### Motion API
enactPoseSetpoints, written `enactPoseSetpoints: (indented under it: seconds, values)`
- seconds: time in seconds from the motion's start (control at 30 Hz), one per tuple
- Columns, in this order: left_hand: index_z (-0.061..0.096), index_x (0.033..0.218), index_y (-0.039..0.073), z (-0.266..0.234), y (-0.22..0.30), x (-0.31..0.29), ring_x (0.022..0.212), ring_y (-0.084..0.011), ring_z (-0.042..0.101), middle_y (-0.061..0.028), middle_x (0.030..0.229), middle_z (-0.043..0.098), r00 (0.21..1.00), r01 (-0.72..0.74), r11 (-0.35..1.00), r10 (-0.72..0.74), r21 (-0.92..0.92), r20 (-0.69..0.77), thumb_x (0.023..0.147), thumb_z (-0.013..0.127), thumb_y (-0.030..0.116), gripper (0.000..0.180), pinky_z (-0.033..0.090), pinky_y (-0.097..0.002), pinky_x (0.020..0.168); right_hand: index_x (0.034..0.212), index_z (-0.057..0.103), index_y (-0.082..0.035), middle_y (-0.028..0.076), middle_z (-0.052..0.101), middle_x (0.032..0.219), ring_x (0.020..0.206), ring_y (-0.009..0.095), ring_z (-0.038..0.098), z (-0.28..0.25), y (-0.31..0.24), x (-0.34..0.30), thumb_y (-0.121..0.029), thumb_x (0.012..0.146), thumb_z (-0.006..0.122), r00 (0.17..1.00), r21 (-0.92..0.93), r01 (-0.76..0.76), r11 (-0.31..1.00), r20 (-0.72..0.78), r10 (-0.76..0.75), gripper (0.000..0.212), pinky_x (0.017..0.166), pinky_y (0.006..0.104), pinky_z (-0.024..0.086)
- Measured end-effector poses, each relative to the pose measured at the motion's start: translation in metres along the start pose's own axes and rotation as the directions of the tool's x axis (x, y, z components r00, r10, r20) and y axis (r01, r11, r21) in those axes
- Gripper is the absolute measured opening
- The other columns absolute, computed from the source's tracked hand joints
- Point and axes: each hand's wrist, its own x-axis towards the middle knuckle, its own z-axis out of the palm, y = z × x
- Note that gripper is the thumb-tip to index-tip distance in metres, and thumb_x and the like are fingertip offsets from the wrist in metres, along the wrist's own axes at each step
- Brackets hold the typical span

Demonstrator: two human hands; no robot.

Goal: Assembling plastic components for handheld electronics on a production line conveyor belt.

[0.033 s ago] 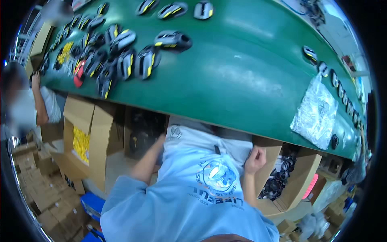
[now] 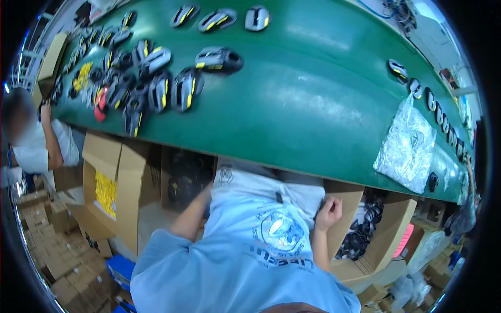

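My left hand point(image 2: 208, 194) hangs beside my left thigh, next to an open box of dark parts point(image 2: 183, 175). Its fingers are hidden behind my leg and shirt. On the other side, my right hand point(image 2: 329, 212) is loosely curled at the edge of my light grey shorts point(image 2: 245, 180). Nothing shows between its fingers. Close by it stands a cardboard box point(image 2: 395, 237) with black rounded parts point(image 2: 360, 233) inside. Neither hand is on the green table point(image 2: 292, 120) in front of me.
Grey-black shell-like parts with yellow strips point(image 2: 219, 59) crowd the table's left, with a red part point(image 2: 101, 106). A clear plastic bag point(image 2: 408, 148) and a row of similar parts point(image 2: 439, 115) lie right. A carton point(image 2: 130, 177) holds yellow pieces point(image 2: 105, 193). A co-worker point(image 2: 39, 138) is far left.
My right hand has come slightly away from the shorts, its fingers still curled. The left hand has slipped further out of sight beside my thigh. The view has shifted a little.
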Motion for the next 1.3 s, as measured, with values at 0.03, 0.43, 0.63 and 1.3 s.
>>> enactPoseSetpoints:
  seconds: [0.03, 0.43, 0.63, 1.3]
  values:
    - [0.072, 0.132, -0.005, 0.019, 0.003, 0.0, 0.122, -0.0423, 0.072, -0.0266, 0.131, 0.076, 0.999, -0.017, 0.999, 0.016, 0.029, 0.034, 0.104, 0.065, 0.046, 0.059, 0.057, -0.0499, 0.102, 0.102, 0.074, -0.001, 0.004, 0.066, 0.089, 0.082, 0.013, 0.06, -0.009, 0.016, -0.007, -0.013, 0.108, 0.07, 0.993, 0.005, -0.117, 0.993, 0.009, 0.117, 0.015, 0.076, 0.0329, 0.051]
    - [0.073, 0.131, -0.004, 0.024, 0.027, -0.049, 0.122, -0.0438, 0.072, -0.0269, 0.131, 0.076, 0.98, 0.187, 0.959, -0.167, 0.211, -0.108, 0.105, 0.063, 0.047, 0.058, 0.056, -0.0504, 0.103, 0.157, 0.055, 0.004, 0.016, 0.064, 0.152, 0.137, 0.029, 0.063, 0.101, 0.134, 0.124, -0.048, 0.115, 0.053, 0.438, 0.202, -0.892, 0.405, 0.608, 0.662, 0.067, 0.117, 0.0407, 0.05]
    - [0.074, 0.13, -0.003, 0.054, 0.066, -0.133, 0.123, -0.0445, 0.072, -0.027, 0.131, 0.076, 0.915, 0.398, 0.885, -0.364, 0.243, -0.174, 0.105, 0.061, 0.047, 0.058, 0.056, -0.0507, 0.103, 0.158, 0.054, 0.003, 0.016, 0.064, 0.153, 0.137, 0.029, 0.063, 0.151, 0.118, 0.168, -0.048, 0.114, 0.057, 0.324, 0.034, -0.906, 0.423, 0.697, 0.64, 0.067, 0.116, 0.0411, 0.05]
    - [0.076, 0.126, 0.002, -0.019, 0.165, -0.045, 0.121, -0.0487, 0.071, -0.0265, 0.129, 0.076, 0.947, -0.185, 0.641, -0.086, 0.745, 0.31, 0.106, 0.054, 0.05, 0.057, 0.056, -0.0521, 0.105, 0.138, 0.072, 0.0, 0.022, 0.074, 0.139, 0.126, 0.038, 0.07, -0.057, -0.069, 0.073, -0.029, 0.096, 0.083, 0.862, -0.184, -0.103, 0.978, 0.474, 0.18, 0.052, 0.104, 0.0435, 0.056]
